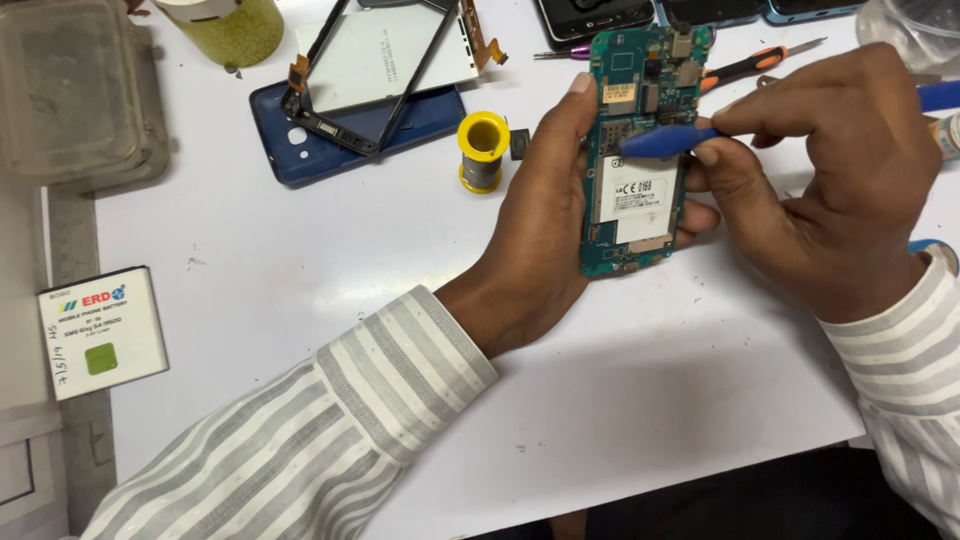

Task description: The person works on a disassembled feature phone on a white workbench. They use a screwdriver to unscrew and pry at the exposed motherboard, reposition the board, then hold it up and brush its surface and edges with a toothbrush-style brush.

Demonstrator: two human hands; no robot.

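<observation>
- Our left hand (535, 225) grips the teal circuit board (638, 150) upright.
- Yellow solder spool (483, 150) sits just left of it.
- Our right hand (820, 190) pinches a blue pry tool (665, 141), tip touching the board.

phones (700, 12) cut off at top edge, blue tool's (665, 141) tip blurred, jar (222, 25) cropped

One head-worn camera looks steeply down, close over the white table (300, 260); the fingers (575, 100) sit right of centre, near the top.
</observation>
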